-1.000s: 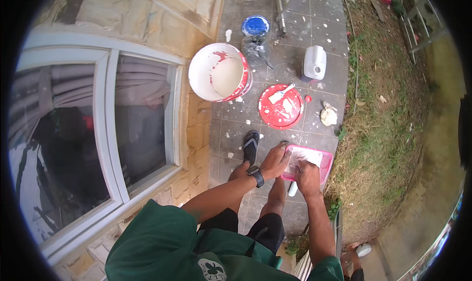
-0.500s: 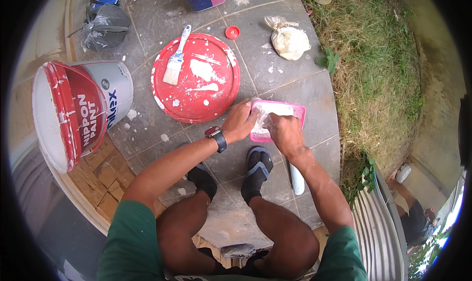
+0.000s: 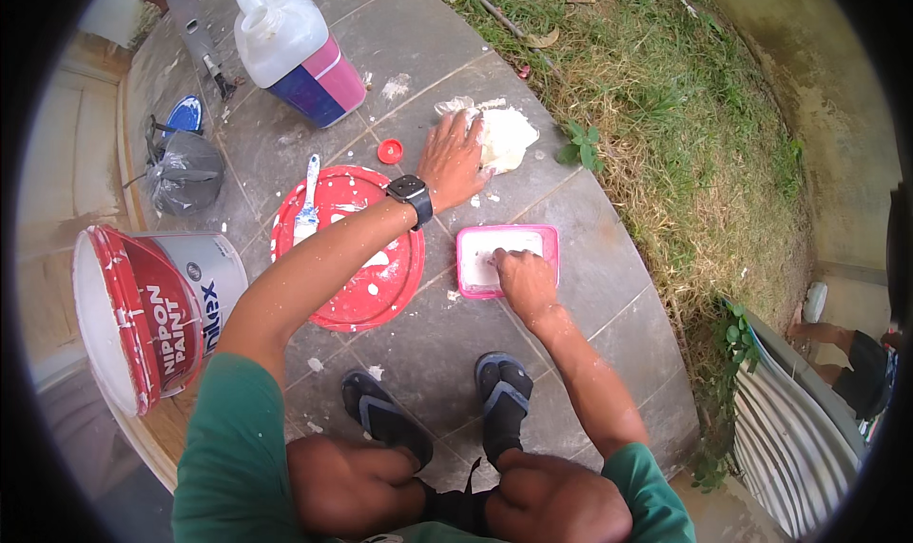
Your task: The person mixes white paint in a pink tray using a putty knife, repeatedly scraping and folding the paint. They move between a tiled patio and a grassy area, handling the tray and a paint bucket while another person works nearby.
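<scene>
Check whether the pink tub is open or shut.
Open: no lid covers the tub; white material shows inside, with the right hand over it.

Spread over grey floor tiles (image 3: 623,267)

Laid in large squares, flecked with white splashes. Carries a pink-rimmed rectangular tub (image 3: 551,242) under the right hand (image 3: 525,281) and a cream-white bundle (image 3: 511,140) at the fingers of the left hand (image 3: 453,160). Holds a small red cap (image 3: 390,151) just left of the left hand and a round red lid (image 3: 361,305) partly beneath that forearm. Bears, beyond that hand and leftward, a translucent jug (image 3: 281,44); well left, a dark plastic bag (image 3: 187,174) and blue lid (image 3: 185,115). Supports a paint bucket (image 3: 152,286) farthest left and flip-flops (image 3: 504,379) bodyward of the right hand.
</scene>
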Available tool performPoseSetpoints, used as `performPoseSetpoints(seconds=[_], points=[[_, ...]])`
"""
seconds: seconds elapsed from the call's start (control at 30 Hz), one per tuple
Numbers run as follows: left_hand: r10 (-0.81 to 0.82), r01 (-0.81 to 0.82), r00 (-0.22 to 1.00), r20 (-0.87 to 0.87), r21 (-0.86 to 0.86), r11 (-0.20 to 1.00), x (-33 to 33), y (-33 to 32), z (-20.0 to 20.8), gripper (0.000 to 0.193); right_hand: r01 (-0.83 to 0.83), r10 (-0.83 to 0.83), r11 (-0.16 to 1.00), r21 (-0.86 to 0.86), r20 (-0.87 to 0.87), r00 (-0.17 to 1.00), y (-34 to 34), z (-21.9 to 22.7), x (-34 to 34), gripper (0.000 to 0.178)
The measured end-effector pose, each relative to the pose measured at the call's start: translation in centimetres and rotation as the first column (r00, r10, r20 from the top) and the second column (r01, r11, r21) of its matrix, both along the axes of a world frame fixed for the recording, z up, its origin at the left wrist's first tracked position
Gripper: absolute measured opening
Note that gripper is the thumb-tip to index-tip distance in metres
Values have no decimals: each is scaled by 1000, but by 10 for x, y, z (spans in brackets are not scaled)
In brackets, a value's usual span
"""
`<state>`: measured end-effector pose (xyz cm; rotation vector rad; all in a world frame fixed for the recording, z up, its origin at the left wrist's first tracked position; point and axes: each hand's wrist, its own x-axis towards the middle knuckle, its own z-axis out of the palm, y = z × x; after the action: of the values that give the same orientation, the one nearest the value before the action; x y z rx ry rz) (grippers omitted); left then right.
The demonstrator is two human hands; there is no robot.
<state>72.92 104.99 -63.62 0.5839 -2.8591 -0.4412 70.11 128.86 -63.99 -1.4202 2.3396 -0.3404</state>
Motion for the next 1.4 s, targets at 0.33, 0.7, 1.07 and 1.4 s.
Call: performPoseSetpoints(seconds=[0.33,0.7,1.07,1.4], points=[[-4,-25,974,228,126,992,-25,-13,-26,84,137,-137,990,15,20,990,-8,25,-28,15],[123,-154,978,171,180,972,11,5,-37,96,234,-202,923,-307,132,971,-67,6,-72,18],[-96,141,981,-167,288,947,35,22,28,77,319,-141,914,-249,544,827,-62,27,-99,69],[-130,175,984,-118,602,779,58,24,67,80,422,-126,907,1,955,269,-45,39,-81,81]])
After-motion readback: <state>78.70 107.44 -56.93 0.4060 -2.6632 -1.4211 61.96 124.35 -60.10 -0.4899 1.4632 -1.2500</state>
